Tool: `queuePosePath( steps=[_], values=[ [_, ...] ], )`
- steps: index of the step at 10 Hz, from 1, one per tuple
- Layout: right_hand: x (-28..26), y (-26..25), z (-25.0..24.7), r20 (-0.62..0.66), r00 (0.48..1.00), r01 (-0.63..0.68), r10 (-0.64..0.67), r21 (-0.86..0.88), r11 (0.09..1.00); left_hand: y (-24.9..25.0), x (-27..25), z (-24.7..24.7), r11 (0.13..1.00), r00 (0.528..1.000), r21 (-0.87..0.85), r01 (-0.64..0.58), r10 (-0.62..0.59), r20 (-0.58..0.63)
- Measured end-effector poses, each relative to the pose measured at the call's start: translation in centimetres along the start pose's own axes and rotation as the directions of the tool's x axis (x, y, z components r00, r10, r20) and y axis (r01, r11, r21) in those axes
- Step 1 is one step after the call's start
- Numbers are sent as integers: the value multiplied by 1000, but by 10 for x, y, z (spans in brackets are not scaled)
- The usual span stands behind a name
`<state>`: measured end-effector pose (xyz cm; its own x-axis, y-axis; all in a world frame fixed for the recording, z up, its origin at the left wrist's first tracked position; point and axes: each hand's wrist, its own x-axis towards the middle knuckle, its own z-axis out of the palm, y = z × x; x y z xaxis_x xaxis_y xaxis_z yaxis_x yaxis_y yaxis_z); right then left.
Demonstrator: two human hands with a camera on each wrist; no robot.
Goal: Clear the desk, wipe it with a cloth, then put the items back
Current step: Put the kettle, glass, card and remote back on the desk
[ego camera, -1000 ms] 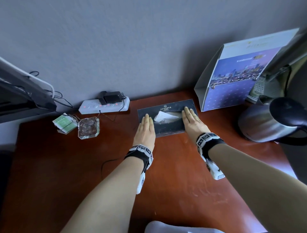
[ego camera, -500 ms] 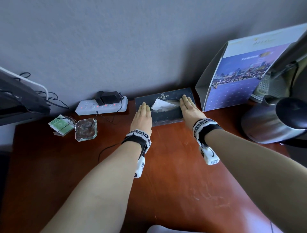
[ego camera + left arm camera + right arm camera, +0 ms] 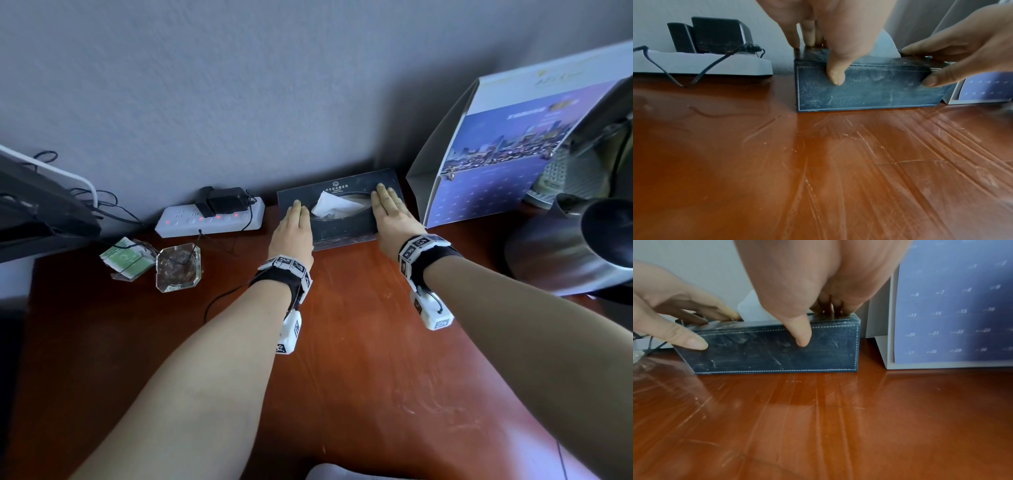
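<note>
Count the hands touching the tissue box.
2. The left hand lies on the left end of the tissue box, the right hand on its right end, each with a thumb against the front.

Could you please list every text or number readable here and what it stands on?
"6 7 8 9": desk calendar date grid
"13 14 15 16": same grid
"20 21 22 23": same grid
"27 28 29 30": same grid
Tissue box lid: logo and a line of characters, too small to read
Calendar heading: blurred
Green packet: print unreadable
</note>
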<state>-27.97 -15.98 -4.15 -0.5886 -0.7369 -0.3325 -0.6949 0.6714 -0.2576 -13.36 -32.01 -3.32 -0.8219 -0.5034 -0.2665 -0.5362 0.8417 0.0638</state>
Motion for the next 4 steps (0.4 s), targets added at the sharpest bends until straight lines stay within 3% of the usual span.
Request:
queuePosePath(
  steps=[2, 3, 4],
  values=[
    [-6, -12, -24, 59, 997, -45, 45, 0, 999, 1, -6, -28, 999, 989, -13, 44, -41, 142],
    [-22, -22, -51, 41, 997, -65, 66, -41, 997, 6, -19, -52, 997, 962, 32, 64, -70, 264],
    [-35, -42, -87, 16, 999, -33, 35, -106, 994, 15, -30, -82, 997, 949, 65, 48, -66, 308]
  ],
)
